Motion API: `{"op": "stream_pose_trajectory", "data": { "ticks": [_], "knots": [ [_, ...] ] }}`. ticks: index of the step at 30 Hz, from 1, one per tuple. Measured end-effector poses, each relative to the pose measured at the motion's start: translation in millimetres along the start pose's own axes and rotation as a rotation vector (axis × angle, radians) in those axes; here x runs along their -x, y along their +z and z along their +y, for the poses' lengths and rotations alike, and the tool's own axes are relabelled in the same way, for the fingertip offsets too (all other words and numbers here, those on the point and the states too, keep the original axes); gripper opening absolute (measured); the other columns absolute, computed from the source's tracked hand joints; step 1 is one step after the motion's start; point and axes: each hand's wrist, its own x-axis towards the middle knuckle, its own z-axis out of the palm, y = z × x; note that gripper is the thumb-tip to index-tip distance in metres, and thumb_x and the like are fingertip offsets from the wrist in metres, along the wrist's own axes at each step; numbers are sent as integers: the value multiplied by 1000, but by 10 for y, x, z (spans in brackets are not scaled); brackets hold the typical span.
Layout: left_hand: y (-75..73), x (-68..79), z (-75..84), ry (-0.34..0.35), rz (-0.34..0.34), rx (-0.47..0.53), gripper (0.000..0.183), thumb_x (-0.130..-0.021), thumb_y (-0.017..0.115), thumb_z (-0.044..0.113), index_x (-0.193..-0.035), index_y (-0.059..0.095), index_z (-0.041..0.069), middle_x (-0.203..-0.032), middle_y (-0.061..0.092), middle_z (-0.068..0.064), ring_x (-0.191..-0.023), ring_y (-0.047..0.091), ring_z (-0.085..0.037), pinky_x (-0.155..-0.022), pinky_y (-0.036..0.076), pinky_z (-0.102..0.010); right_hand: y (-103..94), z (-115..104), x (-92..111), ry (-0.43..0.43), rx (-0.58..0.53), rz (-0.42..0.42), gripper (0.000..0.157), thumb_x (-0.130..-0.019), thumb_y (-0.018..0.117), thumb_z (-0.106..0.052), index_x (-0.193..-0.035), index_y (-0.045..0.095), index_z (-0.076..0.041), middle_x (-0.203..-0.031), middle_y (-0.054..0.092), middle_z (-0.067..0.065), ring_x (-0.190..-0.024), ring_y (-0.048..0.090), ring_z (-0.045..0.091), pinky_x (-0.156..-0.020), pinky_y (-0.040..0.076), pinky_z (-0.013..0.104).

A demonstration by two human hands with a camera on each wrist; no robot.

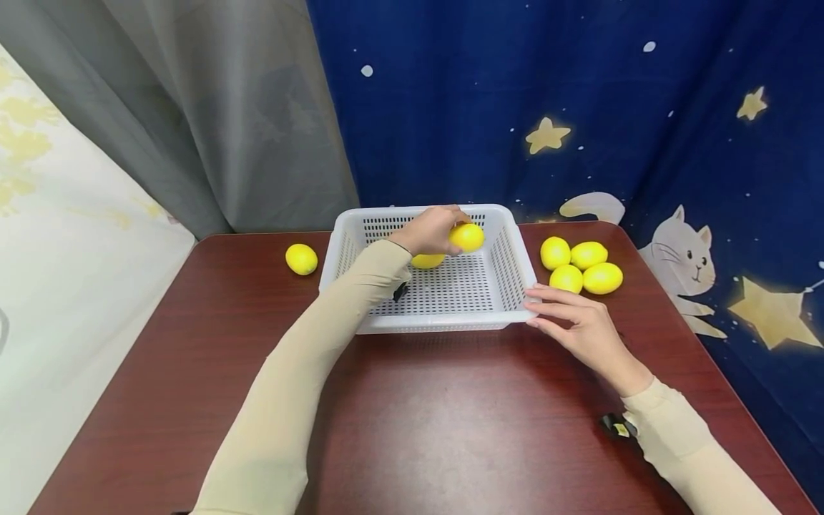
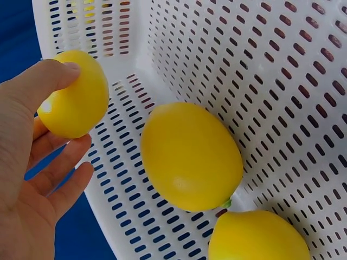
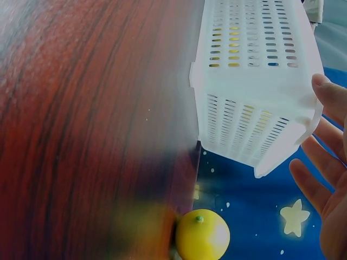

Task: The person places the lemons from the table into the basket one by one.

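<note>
In the head view my left hand [image 1: 430, 225] reaches into a white perforated plastic basket [image 1: 444, 321] and pinches a yellow lemon [image 1: 468, 237] above the basket's floor. The left wrist view shows the thumb on one side of this lemon [image 2: 81, 97] and fingertips under it. Two more lemons lie in the basket there, one near the middle [image 2: 192, 157] and one [image 2: 260, 238] cut off by the lower edge. Fingers fairly straight, my right hand [image 1: 582, 325] touches the basket's right rim near its front corner.
To the right of the basket, several lemons [image 1: 566, 279] sit grouped on the dark red wooden table [image 1: 438, 415]. A single lemon [image 1: 301, 259] lies left of the basket. Behind the table hang a grey curtain [image 1: 257, 129] and a blue star-patterned curtain [image 1: 463, 107].
</note>
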Motion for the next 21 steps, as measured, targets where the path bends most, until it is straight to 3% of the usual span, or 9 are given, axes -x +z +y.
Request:
{"op": "stream_pose_trajectory", "data": {
  "ticks": [7, 21],
  "knots": [
    [55, -41, -43, -33, -4, -1, 61, -81, 80, 28, -136, 59, 14, -134, 61, -3, -119, 56, -16, -110, 43, -31, 7, -1, -9, 15, 5, -7, 50, -65, 88, -1, -112, 77, -15, -119, 74, 3, -125, 58, -4, -101, 37, 3],
    [138, -106, -35, -22, -28, 19, 60, -82, 80, 27, -135, 58, 9, -134, 62, -5, -119, 57, -18, -109, 45, -31, -2, 17, 5, 21, 2, -3, 48, -66, 88, -3, -111, 77, -15, -119, 74, 3, -124, 60, 0, -101, 37, 4]
  ]
}}
